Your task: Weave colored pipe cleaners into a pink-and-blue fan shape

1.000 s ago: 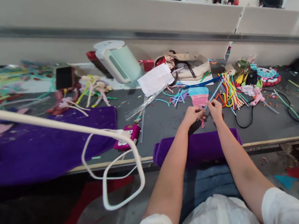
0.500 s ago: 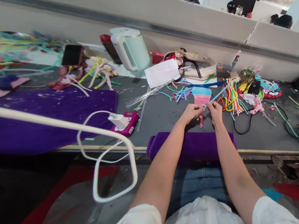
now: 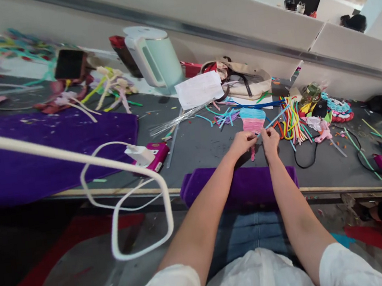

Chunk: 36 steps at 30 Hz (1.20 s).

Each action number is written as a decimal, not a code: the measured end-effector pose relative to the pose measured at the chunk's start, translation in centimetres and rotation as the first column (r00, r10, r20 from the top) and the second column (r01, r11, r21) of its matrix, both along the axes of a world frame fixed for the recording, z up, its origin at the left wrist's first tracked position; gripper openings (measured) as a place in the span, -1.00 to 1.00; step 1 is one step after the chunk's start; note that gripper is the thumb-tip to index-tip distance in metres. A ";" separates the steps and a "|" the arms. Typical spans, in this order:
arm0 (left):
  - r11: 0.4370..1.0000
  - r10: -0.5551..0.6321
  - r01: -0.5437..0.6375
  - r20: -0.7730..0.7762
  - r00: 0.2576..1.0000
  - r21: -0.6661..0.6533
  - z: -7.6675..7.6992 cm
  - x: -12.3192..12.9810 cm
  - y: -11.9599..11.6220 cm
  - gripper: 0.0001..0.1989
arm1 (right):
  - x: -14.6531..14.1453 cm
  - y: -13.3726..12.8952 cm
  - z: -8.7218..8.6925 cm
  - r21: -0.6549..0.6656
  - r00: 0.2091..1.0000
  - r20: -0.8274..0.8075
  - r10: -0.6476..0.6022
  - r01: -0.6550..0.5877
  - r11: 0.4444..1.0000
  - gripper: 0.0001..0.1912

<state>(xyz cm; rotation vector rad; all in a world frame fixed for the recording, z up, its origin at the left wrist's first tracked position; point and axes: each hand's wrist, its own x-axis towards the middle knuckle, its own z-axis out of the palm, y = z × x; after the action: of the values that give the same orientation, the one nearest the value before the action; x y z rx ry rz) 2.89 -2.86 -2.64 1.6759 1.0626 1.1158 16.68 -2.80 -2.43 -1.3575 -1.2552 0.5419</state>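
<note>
A fan-shaped pipe-cleaner panel [image 3: 253,117], blue above, pink below, with a narrow pink tail [image 3: 252,153], lay on the gray table [image 3: 206,152]. At its lower part, the left hand [image 3: 245,143] and right hand [image 3: 270,141] pinched a light blue pipe cleaner [image 3: 280,116]. A multicolored pipe-cleaner bundle [image 3: 297,120] crowded the right; tabletop showed leftward to a translucent strip [image 3: 175,148]. Rolled purple cloth [image 3: 252,184] overlapped the near edge.

Grey worktop [image 3: 199,153] — pale partition [image 3: 202,7] (low)
</note>
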 end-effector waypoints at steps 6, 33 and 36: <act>0.977 -0.063 0.101 0.196 0.979 -0.188 0.7 -0.6 -0.1 -0.79 | 0.0 -0.1 0.6 0.026 0.965 -0.160 0.206 -0.205 0.978 -0.60; 0.966 -0.125 0.170 0.224 0.967 -0.193 0.7 -0.8 -0.3 -0.76 | 0.4 0.3 0.0 0.050 0.914 -0.310 0.262 -0.259 0.965 -0.63; 0.981 -0.123 0.141 0.130 0.984 -0.135 0.3 -0.7 -0.1 -0.74 | 0.5 0.3 -0.2 0.038 0.961 -0.221 0.165 -0.161 0.986 -0.58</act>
<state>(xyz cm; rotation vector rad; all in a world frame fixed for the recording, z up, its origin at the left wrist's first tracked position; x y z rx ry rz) 2.22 -2.99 -2.38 1.5225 0.9187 1.0177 17.21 -2.50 -2.61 -1.1474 -1.1890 0.7742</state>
